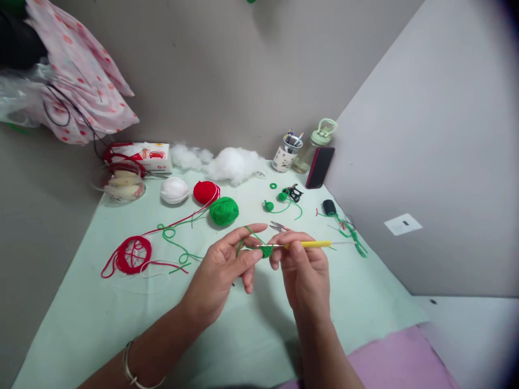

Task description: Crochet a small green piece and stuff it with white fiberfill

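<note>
My left hand (229,259) pinches a small green crochet piece (266,251) between thumb and fingers, with green yarn looped over its raised forefinger. My right hand (304,265) grips a crochet hook (316,244) by its yellow handle. The hook's thin metal shaft points left and lies at the top of the green piece; whether it passes through a stitch is too small to tell. Behind the hands sits a green yarn ball (224,211). Loose green yarn (184,254) trails over the table to the left hand. Small scissors (279,227) lie just beyond the fingers, partly hidden.
A red yarn ball (206,192), a white yarn ball (174,190) and a red yarn coil (133,255) lie left. White stuffing (235,165) is along the wall. A pen cup (286,154), bottle (314,148) and phone (320,168) stand back right, near small green crochet balls (268,206).
</note>
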A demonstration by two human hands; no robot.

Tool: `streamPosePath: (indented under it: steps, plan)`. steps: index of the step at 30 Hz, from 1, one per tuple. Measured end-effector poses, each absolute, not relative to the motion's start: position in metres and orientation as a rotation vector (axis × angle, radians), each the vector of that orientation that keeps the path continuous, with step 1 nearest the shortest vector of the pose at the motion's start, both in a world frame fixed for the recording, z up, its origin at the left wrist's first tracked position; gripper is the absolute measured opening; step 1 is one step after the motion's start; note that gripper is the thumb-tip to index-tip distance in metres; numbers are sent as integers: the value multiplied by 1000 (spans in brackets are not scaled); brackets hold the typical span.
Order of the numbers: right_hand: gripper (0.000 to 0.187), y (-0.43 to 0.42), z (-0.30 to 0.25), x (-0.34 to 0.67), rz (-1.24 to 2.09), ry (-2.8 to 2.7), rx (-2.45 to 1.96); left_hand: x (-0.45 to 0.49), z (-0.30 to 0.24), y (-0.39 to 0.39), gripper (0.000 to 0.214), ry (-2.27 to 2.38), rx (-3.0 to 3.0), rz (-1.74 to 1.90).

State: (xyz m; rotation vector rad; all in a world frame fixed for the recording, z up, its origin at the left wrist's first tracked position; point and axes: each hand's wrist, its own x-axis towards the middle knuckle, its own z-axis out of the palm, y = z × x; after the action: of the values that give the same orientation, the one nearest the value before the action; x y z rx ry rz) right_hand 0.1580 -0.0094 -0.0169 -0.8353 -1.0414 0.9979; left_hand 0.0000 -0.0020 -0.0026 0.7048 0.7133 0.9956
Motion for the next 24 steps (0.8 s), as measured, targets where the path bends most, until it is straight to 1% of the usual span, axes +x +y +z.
streamPosePath:
  steps: [4, 8, 11, 14, 17, 20, 24]
  plan:
    - [26, -9, -13, 159, 1022, -1032, -830, -3, -2, -3, 38, 743, 710, 995]
    - [25, -16, -15, 159, 931, -1121, -847, -4, -2, -3, 37, 775, 755, 1012]
    - [23, -23, -20, 159, 720, -1282, -899, -4, -3, -2, 34, 823, 819, 1043]
    - [24, -29, -27, 160, 451, -1478, -902, -3, -3, -2, 33, 886, 874, 1064]
    - [25, -31, -33, 161, 283, -1590, -869, -2, -2, -3, 34, 915, 889, 1079]
    - [23, -29, -32, 159, 272, -1540, -866, -1, -2, -4, 37, 920, 883, 1081]
    - [23, -25, -25, 154, 418, -1395, -874, -2, -2, -4, 37, 901, 880, 1066]
